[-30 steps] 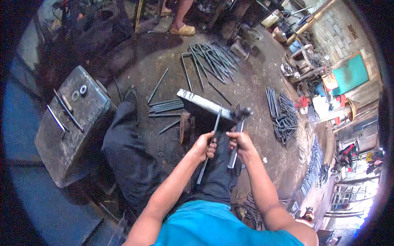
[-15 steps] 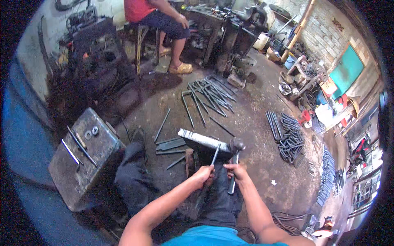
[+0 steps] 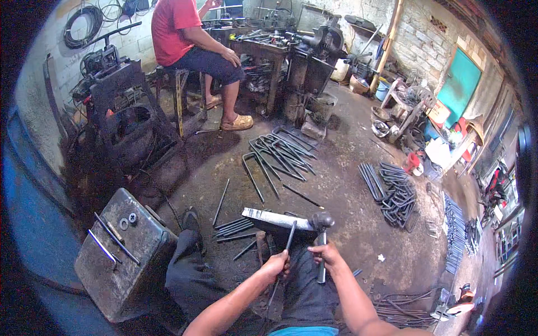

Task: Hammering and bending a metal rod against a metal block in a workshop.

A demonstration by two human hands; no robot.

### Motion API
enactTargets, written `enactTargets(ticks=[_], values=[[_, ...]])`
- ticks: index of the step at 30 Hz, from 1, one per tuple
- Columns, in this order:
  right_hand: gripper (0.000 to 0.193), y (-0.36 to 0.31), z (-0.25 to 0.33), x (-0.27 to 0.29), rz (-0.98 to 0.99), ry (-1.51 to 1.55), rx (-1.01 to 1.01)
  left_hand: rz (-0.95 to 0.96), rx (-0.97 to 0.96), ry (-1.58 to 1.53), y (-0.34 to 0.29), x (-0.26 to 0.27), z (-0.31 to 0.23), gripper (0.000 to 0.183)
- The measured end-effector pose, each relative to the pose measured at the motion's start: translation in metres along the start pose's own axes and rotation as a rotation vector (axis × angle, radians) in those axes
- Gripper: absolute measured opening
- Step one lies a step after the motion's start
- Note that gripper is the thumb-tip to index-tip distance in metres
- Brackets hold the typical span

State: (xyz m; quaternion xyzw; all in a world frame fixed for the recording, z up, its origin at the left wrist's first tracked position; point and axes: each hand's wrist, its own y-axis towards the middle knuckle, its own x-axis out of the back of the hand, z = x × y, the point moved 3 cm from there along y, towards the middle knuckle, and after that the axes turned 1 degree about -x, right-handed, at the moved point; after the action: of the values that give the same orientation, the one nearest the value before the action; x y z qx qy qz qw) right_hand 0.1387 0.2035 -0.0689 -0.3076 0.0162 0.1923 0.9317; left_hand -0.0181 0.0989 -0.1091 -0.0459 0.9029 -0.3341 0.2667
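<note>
My left hand (image 3: 277, 263) is closed around a thin metal rod (image 3: 291, 239). The rod's upper end meets the near edge of a long steel block (image 3: 274, 217) with a bright, pale top; its lower end hangs below my fist, over my dark trousers. My right hand (image 3: 328, 253) grips the handle of a hammer (image 3: 321, 272). The hammer's rounded head is up, beside the block's right end; whether it touches the block I cannot tell.
Bent rods (image 3: 278, 158) lie on the floor ahead, with more bent pieces (image 3: 396, 193) to the right. A worn metal box (image 3: 120, 255) at left bears rods and washers. Straight rods (image 3: 235, 227) lie left of the block. A person in red (image 3: 178, 33) sits near a cluttered workbench (image 3: 263, 47).
The view has tilted upward, showing more of the seated person and the back wall. Both hands keep their grips, and the rod and hammer stay close to the block.
</note>
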Motion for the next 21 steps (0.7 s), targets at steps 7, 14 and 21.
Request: enactTargets(ticks=[7, 14, 21], values=[[0.030, 0.001, -0.003, -0.002, 0.007, -0.010, 0.008, -0.054, 0.024, 0.145, -0.005, 0.006, -0.004, 0.045], [0.028, -0.002, 0.001, -0.001, -0.036, 0.004, 0.017, 0.031, 0.042, 0.049, -0.009, -0.005, -0.014, 0.044], [0.029, -0.002, 0.002, 0.000, -0.059, -0.091, 0.097, 0.043, 0.174, 0.078, -0.011, -0.007, -0.020, 0.044]])
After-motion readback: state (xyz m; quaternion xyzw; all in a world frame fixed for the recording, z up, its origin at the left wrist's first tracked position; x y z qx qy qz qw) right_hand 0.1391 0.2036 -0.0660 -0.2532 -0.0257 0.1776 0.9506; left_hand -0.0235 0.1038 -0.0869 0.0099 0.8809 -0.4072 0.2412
